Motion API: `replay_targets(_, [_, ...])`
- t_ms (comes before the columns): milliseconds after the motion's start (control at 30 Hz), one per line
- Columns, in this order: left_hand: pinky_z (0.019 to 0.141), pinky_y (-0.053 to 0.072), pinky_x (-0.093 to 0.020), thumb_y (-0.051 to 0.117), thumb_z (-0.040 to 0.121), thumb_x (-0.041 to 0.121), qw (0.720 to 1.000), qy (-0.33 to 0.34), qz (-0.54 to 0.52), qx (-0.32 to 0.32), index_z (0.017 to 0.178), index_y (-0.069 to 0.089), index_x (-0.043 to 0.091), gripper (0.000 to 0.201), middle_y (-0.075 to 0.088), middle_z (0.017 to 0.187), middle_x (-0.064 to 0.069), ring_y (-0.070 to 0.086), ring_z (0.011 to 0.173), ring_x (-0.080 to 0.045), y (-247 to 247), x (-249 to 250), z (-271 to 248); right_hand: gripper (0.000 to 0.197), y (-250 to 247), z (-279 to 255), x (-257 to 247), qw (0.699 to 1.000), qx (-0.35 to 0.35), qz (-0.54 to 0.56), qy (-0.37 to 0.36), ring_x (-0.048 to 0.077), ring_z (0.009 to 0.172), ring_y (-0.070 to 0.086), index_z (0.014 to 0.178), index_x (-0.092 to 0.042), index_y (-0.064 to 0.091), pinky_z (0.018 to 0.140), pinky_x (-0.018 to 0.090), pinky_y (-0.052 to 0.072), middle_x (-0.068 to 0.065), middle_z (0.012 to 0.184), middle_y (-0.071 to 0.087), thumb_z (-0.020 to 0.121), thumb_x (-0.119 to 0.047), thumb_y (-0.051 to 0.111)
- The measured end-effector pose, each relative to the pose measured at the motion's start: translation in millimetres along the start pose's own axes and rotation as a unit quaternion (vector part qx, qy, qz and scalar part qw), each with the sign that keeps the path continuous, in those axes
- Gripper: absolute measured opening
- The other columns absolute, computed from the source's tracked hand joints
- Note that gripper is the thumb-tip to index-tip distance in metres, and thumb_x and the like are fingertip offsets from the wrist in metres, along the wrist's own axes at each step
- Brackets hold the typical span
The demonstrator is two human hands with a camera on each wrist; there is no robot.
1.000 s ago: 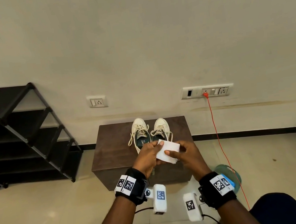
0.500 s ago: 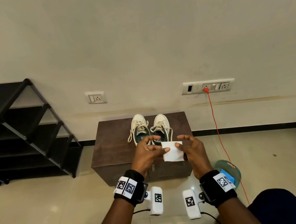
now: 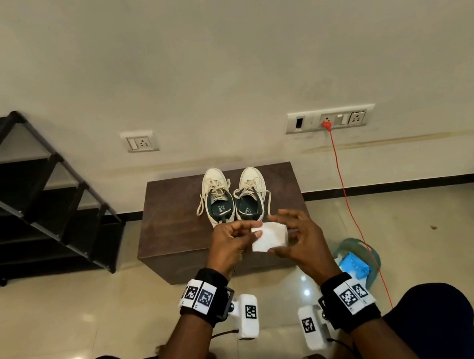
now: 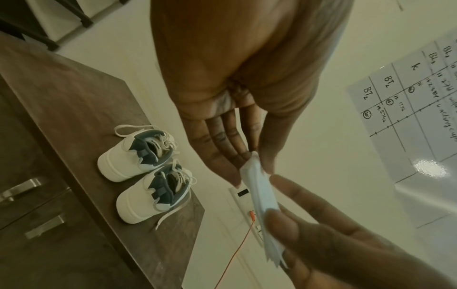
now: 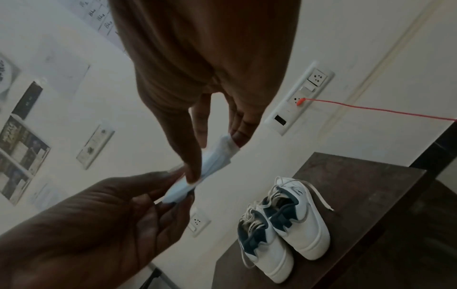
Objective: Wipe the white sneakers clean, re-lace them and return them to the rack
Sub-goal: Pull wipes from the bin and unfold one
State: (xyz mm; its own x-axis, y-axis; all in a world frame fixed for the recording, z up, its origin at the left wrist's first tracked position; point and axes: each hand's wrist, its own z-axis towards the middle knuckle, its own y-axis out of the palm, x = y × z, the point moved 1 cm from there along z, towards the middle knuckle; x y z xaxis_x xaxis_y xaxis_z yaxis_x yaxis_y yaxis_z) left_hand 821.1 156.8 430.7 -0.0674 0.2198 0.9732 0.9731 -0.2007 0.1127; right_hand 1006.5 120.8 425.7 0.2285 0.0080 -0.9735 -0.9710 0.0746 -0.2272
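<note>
At the bottom of the head view, your two forearms reach up into the middle of the frame, each wearing a black wristband with printed markers. Your left hand [image 3: 231, 244] pinches the left edge of a folded white wipe [image 3: 270, 237] between thumb and fingertips. Your right hand [image 3: 300, 239] holds the wipe's other side, thumb beneath and fingers loosely spread above it; the right wrist view shows thumb and fingertips closing on it. The wipe is held in the air, in front of the cabinet's near edge.

Low and right of your right wrist, a teal bowl [image 3: 370, 254] on the floor holds something blue.

Just beyond your hands, at centre frame, the white sneakers [image 3: 233, 196] stand side by side on a dark brown cabinet [image 3: 171, 220], heels toward you, toes toward the wall, with loose laces spilling over the sides.

At the left edge stands the black rack [image 3: 30, 193]. Behind, on the wall, an orange cable [image 3: 346, 193] drops from a switch panel [image 3: 330, 118] at right of centre down to the floor.
</note>
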Motion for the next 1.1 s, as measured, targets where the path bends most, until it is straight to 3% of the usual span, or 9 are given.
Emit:
replay_targets(100, [0.069, 0.059, -0.026, 0.084, 0.068, -0.013, 1.0, -0.022, 0.01, -0.018, 0.11, 0.071, -0.007, 0.044, 0.075, 0.099, -0.024, 0.072, 0.083, -0.026, 0.3, -3.1, 3.7, 0.054, 3.2, 3.4, 9.0, 0.999, 0.01, -0.045, 0.008, 0.003, 0.109, 0.061, 0.109, -0.015, 0.075, 0.076, 0.009, 0.051, -0.003, 0.128, 0.057, 0.06, -0.002, 0.094])
replay_targets(267, [0.066, 0.056, -0.025, 0.088, 0.065, -0.01, 0.993, -0.006, 0.118, -0.013, 0.101, 0.075, -0.004, 0.039, 0.077, 0.082, -0.012, 0.071, 0.07, -0.014, -4.3, -11.6, 20.1, 0.032, 3.8, 15.1, 21.3, 0.996, 0.012, -0.084, 0.008, 0.007, 0.093, 0.068, 0.099, -0.012, 0.08, 0.076, 0.021, 0.055, 0.001, 0.111, 0.067, 0.069, -0.004, 0.09])
replay_targets(367, [0.062, 0.054, -0.034, 0.091, 0.07, 0.008, 0.978, 0.017, 0.205, -0.017, 0.091, 0.081, 0.012, 0.023, 0.074, 0.069, -0.008, 0.066, 0.061, -0.014, -9.7, -20.6, 34.2, 0.024, 3.7, 18.2, 25.9, 0.994, 0.011, -0.111, 0.001, 0.006, 0.084, 0.066, 0.091, -0.022, 0.082, 0.068, 0.013, 0.049, -0.007, 0.096, 0.07, 0.073, -0.008, 0.088])
replay_targets(467, [0.062, 0.05, -0.032, 0.089, 0.073, 0.02, 0.959, 0.033, 0.274, -0.063, 0.082, 0.082, 0.022, 0.012, 0.073, 0.066, 0.001, 0.065, 0.06, -0.011, -15.0, -27.8, 47.0, 0.04, 4.8, 21.5, 33.4, 0.997, 0.011, -0.077, 0.024, 0.009, 0.081, 0.068, 0.079, -0.043, 0.078, 0.07, 0.025, 0.057, -0.012, 0.083, 0.073, 0.069, -0.006, 0.09])
replay_targets(533, [0.066, 0.051, -0.034, 0.088, 0.073, 0.03, 0.946, 0.039, 0.304, -0.103, 0.081, 0.081, 0.024, 0.011, 0.074, 0.071, 0.004, 0.067, 0.066, -0.014, -12.9, -29.8, 56.7, 0.041, 7.5, 23.9, 39.1, 0.998, -0.006, -0.022, 0.066, 0.007, 0.076, 0.07, 0.08, -0.044, 0.077, 0.069, 0.03, 0.061, -0.01, 0.083, 0.075, 0.073, -0.006, 0.089])
replay_targets(733, [0.083, 0.055, -0.028, 0.091, 0.067, 0.02, 0.909, 0.022, 0.401, -0.109, 0.112, 0.071, 0.022, 0.05, 0.072, 0.107, 0.007, 0.066, 0.097, -0.007, -11.9, -39.7, 97.5, 0.028, 6.7, 40.8, 74.2, 0.998, 0.035, -0.014, 0.053, -0.003, 0.073, 0.066, 0.088, -0.024, 0.076, 0.067, 0.01, 0.048, -0.023, 0.079, 0.073, 0.08, 0.003, 0.079])
replay_targets(833, [0.092, 0.05, -0.035, 0.085, 0.07, 0.015, 0.822, 0.098, 0.557, -0.066, 0.13, 0.059, 0.024, 0.067, 0.061, 0.129, 0.003, 0.049, 0.122, -0.016, -12.8, -48.7, 119.5, 0.02, 3.5, 45.6, 100.8, 0.98, 0.093, 0.123, 0.129, 0.016, 0.075, 0.07, 0.087, -0.01, 0.075, 0.068, 0.028, 0.054, 0.001, 0.082, 0.076, 0.081, 0.009, 0.074])
replay_targets(933, [0.093, 0.053, -0.037, 0.086, 0.071, 0.018, 0.742, 0.131, 0.655, -0.064, 0.14, 0.05, 0.023, 0.078, 0.051, 0.139, 0.0, 0.043, 0.13, -0.022, -16.1, -66.6, 141.4, 0.021, 5.5, 45.3, 126.9, 0.946, 0.125, 0.233, 0.188, 0.041, 0.081, 0.071, 0.096, -0.001, 0.068, 0.068, 0.039, 0.058, 0.017, 0.09, 0.074, 0.082, 0.015, 0.067])
replay_targets(1100, [0.087, 0.051, -0.04, 0.08, 0.078, 0.034, 0.682, 0.143, 0.712, -0.086, 0.128, 0.062, 0.023, 0.054, 0.061, 0.126, -0.002, 0.051, 0.119, -0.025, -22.7, -107.0, 169.7, 0.049, 11.3, 51.5, 146.9, 0.933, 0.101, 0.278, 0.205, 0.028, 0.095, 0.072, 0.125, -0.01, 0.066, 0.077, 0.038, 0.06, 0.013, 0.106, 0.074, 0.082, 0.014, 0.067])
